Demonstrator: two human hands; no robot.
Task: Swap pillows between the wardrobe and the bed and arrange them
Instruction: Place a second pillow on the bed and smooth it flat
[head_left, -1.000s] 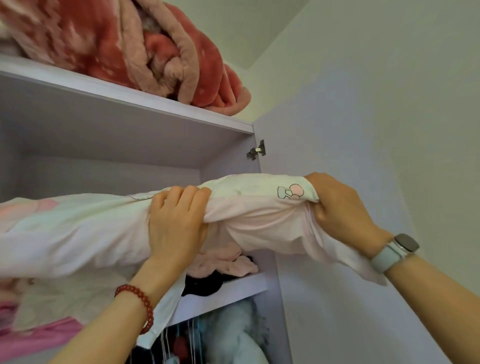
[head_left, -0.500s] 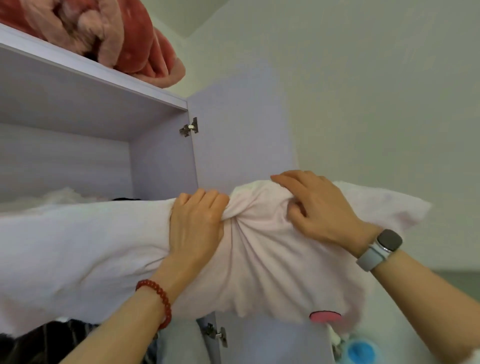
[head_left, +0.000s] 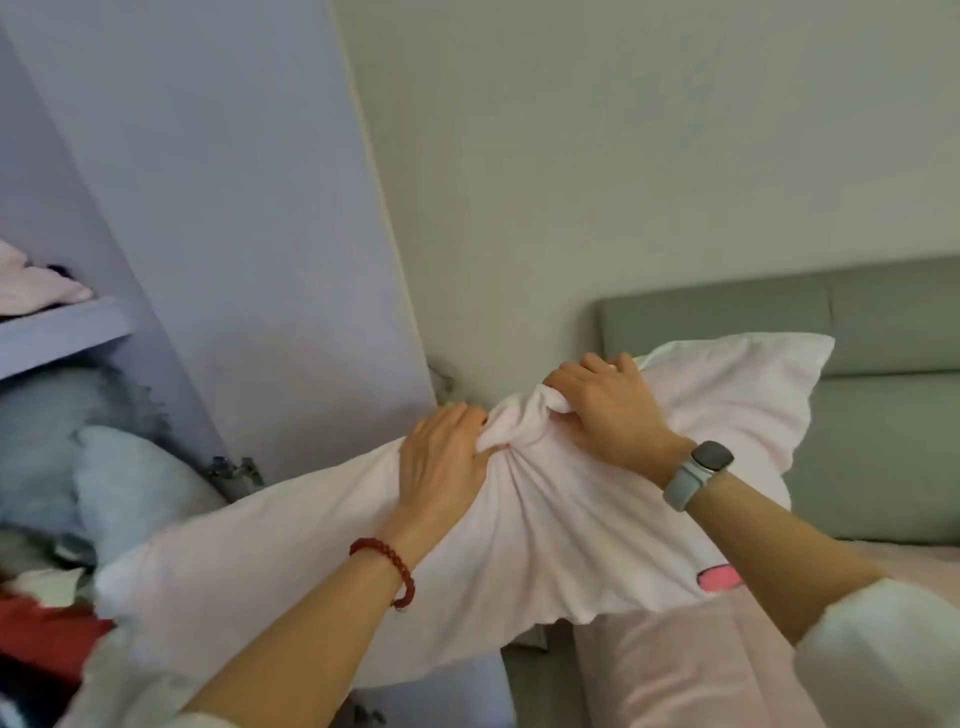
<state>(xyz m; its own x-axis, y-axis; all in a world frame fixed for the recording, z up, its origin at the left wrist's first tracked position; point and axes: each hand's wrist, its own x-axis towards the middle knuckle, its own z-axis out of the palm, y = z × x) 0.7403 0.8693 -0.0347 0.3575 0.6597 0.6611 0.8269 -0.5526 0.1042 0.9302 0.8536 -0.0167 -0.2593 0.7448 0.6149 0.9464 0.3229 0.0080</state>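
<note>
A long pale pink pillow (head_left: 545, 561) hangs in the air in front of me, stretched from lower left to upper right. Both hands bunch its cover near the top middle. My left hand (head_left: 447, 457), with a red bead bracelet on the wrist, grips the fabric on the left of the bunch. My right hand (head_left: 608, 410), with a grey watch on the wrist, grips it on the right. The pillow's right end is in front of the bed's grey-green headboard (head_left: 883, 415). The open wardrobe (head_left: 67, 332) lies to the left.
The lilac wardrobe door (head_left: 270, 234) stands open between the wardrobe and the wall. Folded clothes lie on the wardrobe shelf and hanging garments (head_left: 47, 452) fill the space below. The bed carries pink bedding (head_left: 727, 670) at lower right.
The pillow has come out of the wardrobe shelf and swung down and right, toward the bed. Both hands kept their grip. My view turned from the upper shelf to the headboard.
</note>
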